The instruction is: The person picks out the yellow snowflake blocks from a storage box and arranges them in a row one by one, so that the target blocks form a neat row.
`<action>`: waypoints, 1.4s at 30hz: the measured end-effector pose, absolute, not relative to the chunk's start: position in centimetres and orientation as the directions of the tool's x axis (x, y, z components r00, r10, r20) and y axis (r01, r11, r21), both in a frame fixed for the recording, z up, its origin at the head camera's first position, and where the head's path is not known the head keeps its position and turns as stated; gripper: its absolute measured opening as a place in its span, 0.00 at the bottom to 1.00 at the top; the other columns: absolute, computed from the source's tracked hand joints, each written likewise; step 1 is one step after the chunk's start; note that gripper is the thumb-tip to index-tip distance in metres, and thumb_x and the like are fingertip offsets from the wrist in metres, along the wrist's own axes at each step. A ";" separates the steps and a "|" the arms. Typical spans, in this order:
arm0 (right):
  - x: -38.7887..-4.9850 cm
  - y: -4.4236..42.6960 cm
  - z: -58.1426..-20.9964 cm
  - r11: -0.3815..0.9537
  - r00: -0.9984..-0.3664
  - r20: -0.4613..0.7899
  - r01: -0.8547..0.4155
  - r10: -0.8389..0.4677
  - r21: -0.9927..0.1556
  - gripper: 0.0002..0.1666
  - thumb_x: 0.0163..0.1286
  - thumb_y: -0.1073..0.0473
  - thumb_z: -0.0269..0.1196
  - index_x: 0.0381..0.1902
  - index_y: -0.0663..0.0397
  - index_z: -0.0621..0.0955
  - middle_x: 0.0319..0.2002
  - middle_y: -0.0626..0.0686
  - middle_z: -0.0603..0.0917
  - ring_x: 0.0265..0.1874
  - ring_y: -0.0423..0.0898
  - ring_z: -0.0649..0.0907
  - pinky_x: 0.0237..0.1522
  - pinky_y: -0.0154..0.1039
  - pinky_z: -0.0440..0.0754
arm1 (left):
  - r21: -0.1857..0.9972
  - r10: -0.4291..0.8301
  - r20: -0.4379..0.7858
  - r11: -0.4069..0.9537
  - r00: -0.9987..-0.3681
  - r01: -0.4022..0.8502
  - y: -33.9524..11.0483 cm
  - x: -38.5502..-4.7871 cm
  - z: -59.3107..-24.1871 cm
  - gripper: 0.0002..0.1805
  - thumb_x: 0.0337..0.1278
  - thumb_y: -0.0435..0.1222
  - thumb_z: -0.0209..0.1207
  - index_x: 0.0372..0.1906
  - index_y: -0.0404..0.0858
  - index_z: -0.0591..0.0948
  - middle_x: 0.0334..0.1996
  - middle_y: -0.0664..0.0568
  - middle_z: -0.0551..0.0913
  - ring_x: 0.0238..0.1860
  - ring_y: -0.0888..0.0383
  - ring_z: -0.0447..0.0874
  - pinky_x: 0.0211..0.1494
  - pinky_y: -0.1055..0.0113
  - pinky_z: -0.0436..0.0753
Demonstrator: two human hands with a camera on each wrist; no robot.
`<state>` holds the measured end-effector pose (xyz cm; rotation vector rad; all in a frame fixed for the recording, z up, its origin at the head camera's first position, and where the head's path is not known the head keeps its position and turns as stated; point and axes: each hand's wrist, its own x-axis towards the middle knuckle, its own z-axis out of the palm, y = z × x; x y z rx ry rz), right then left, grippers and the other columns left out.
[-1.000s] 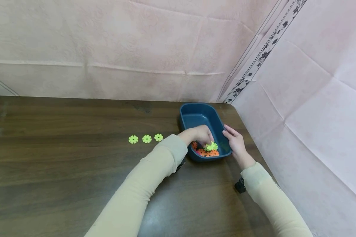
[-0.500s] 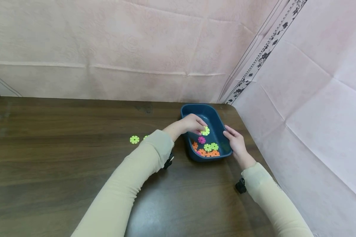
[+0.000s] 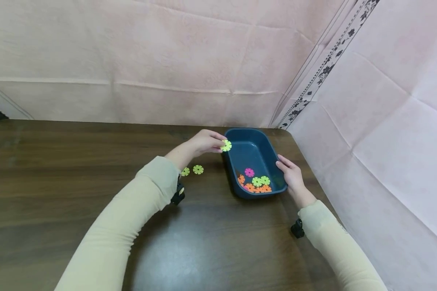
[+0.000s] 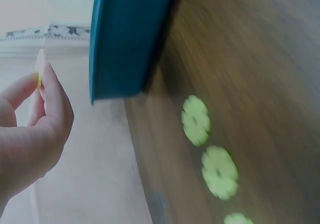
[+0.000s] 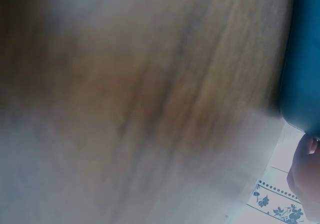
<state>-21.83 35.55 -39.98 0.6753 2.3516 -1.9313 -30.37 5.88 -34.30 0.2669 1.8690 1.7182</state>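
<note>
My left hand (image 3: 203, 142) pinches a yellow-green notched flower disc (image 3: 226, 145) between thumb and fingers, just over the left rim of a blue plastic bin (image 3: 245, 143). In the left wrist view, that disc (image 4: 40, 69) appears edge-on at the fingertips. The right hand (image 3: 293, 178) grips the bin's right rim; in the right wrist view only part of it shows beside the bin wall. Inside the bin's near end lie pink (image 3: 249, 172), yellow-green (image 3: 257, 182) and orange discs (image 3: 266, 188). On the table, a yellow-green disc (image 3: 198, 169) lies left of the bin.
More yellow-green discs (image 4: 220, 172) lie in a row on the brown wooden table (image 3: 76, 161), one hidden from the head view by the left arm. Pinkish cloth (image 3: 167, 60) hangs behind the table, and pale cloth (image 3: 393, 121) with a floral border stands at the right.
The left hand has come up out of the bin with a yellow-green disc and moved left to the bin's left rim. The right hand has stayed at the right rim.
</note>
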 end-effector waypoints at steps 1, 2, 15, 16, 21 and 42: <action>-21.8 35.5 -40.0 0.133 -0.905 -0.291 0.344 0.310 -0.929 0.31 0.72 0.51 0.53 0.70 0.47 0.62 0.74 0.49 0.55 0.73 0.46 0.55 0.73 0.45 0.55 | 0.960 0.507 -0.280 0.139 -0.815 -0.243 5.3 -30.4 -34.5 0.19 0.60 0.26 0.53 0.57 0.26 0.73 0.45 0.43 0.77 0.31 0.64 0.78 0.57 0.61 0.80; -21.8 35.5 -40.0 0.130 -0.904 -0.294 0.347 0.309 -0.929 0.31 0.71 0.51 0.53 0.70 0.47 0.62 0.74 0.48 0.54 0.73 0.46 0.54 0.73 0.45 0.55 | 0.959 0.502 -0.282 0.129 -0.818 -0.251 4.8 -30.4 -34.7 0.19 0.61 0.25 0.53 0.57 0.26 0.73 0.47 0.42 0.77 0.31 0.64 0.78 0.59 0.59 0.78; -21.7 35.4 -39.8 0.139 -0.902 -0.309 0.362 0.301 -0.922 0.31 0.72 0.50 0.53 0.70 0.46 0.62 0.74 0.49 0.54 0.73 0.47 0.55 0.73 0.46 0.55 | 0.941 0.451 -0.338 0.160 -0.826 -0.298 -2.9 -29.7 -36.0 0.23 0.64 0.27 0.50 0.63 0.26 0.67 0.58 0.39 0.70 0.35 0.67 0.78 0.57 0.67 0.79; -21.7 35.4 -39.8 0.137 -0.902 -0.310 0.363 0.302 -0.922 0.31 0.71 0.50 0.53 0.70 0.46 0.62 0.74 0.49 0.54 0.73 0.47 0.55 0.73 0.46 0.56 | 0.939 0.450 -0.343 0.170 -0.825 -0.298 -3.5 -29.7 -36.1 0.23 0.64 0.27 0.50 0.63 0.26 0.67 0.60 0.38 0.69 0.37 0.67 0.78 0.59 0.65 0.78; -21.9 35.5 -39.8 0.111 -0.894 -0.328 0.375 0.306 -0.920 0.31 0.71 0.49 0.54 0.70 0.44 0.62 0.74 0.48 0.55 0.72 0.46 0.56 0.72 0.45 0.57 | 0.931 0.445 -0.363 0.196 -0.818 -0.307 -6.2 -29.4 -36.4 0.24 0.66 0.28 0.48 0.66 0.27 0.64 0.64 0.36 0.65 0.39 0.67 0.78 0.65 0.59 0.72; -22.0 35.7 -39.7 0.122 -0.890 -0.337 0.388 0.307 -0.914 0.32 0.70 0.48 0.54 0.70 0.43 0.62 0.74 0.48 0.54 0.73 0.46 0.56 0.73 0.45 0.56 | 0.862 0.378 -0.476 0.380 -0.794 -0.336 -12.4 -27.8 -39.8 0.24 0.65 0.27 0.49 0.64 0.22 0.63 0.61 0.35 0.66 0.35 0.69 0.78 0.49 0.72 0.83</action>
